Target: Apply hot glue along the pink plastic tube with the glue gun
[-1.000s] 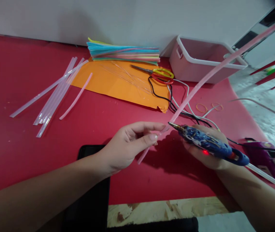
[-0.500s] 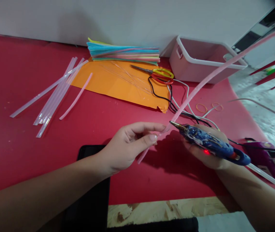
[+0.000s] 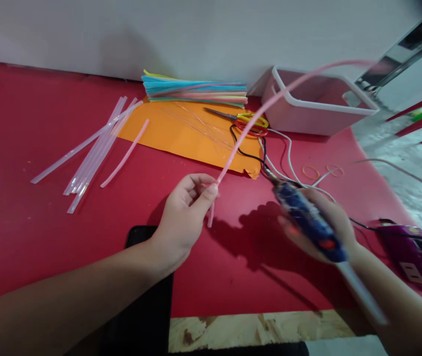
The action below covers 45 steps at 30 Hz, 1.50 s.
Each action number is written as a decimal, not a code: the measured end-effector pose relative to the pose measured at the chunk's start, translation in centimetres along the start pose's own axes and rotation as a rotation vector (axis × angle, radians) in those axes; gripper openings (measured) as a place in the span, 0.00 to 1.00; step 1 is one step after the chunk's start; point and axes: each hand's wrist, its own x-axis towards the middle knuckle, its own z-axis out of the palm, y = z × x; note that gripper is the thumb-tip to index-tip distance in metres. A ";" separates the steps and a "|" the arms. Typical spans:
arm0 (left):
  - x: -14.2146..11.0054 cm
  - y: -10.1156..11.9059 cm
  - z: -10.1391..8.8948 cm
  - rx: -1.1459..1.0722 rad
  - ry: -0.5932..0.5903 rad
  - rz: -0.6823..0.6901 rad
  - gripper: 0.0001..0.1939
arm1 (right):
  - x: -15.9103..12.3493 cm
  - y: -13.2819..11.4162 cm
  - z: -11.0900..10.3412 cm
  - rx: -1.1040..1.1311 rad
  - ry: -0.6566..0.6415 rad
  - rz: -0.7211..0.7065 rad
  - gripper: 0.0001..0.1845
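Note:
Between thumb and fingers, my left hand (image 3: 183,220) pinches a long pink pipe cleaner (image 3: 250,123) near its lower end. The strip arcs up to the right, and a short end hangs below the fingers. My right hand (image 3: 329,217) is wrapped round a blue glue gun (image 3: 303,215), slightly blurred, its nozzle pointing up and left, apart from the pipe cleaner. A clear glue stick (image 3: 362,294) sticks out of the gun's back. On the red table (image 3: 63,257) to the left lie a shorter pink pipe cleaner (image 3: 125,153) and several clear glue sticks (image 3: 98,148).
An orange envelope (image 3: 181,136) holds scissors (image 3: 248,121) at its right end, with a bundle of coloured pipe cleaners (image 3: 196,91) behind. A pink bin (image 3: 307,113), cables (image 3: 288,153), rubber bands (image 3: 311,172) and a purple power strip (image 3: 403,247) are at right. A black phone-like slab (image 3: 147,301) lies under my left forearm.
My left hand has moved left with the pipe cleaner, away from the glue gun's nozzle. My right hand has tilted the gun more steeply upward. The view has shifted slightly.

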 end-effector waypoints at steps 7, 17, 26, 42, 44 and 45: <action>-1.0 0.6 0.2 0.161 0.024 0.213 0.13 | 1.5 -0.6 -0.4 -0.208 -0.170 -0.183 0.21; -1.3 0.3 0.0 0.164 -0.121 0.231 0.13 | 1.3 -1.5 0.1 -0.155 -0.285 -0.138 0.32; -1.8 0.2 0.0 0.167 -0.289 0.166 0.16 | 1.6 -3.9 0.4 0.115 0.173 -0.177 0.08; -1.5 0.4 0.2 0.012 -0.604 -0.246 0.27 | 2.0 -6.6 2.1 0.759 0.216 0.114 0.10; -1.4 0.5 0.1 0.021 -0.602 -0.246 0.26 | 1.9 -6.2 2.0 0.781 0.221 0.145 0.09; -1.3 0.5 0.1 0.026 -0.603 -0.247 0.25 | 1.9 -5.9 2.0 0.780 0.221 0.155 0.09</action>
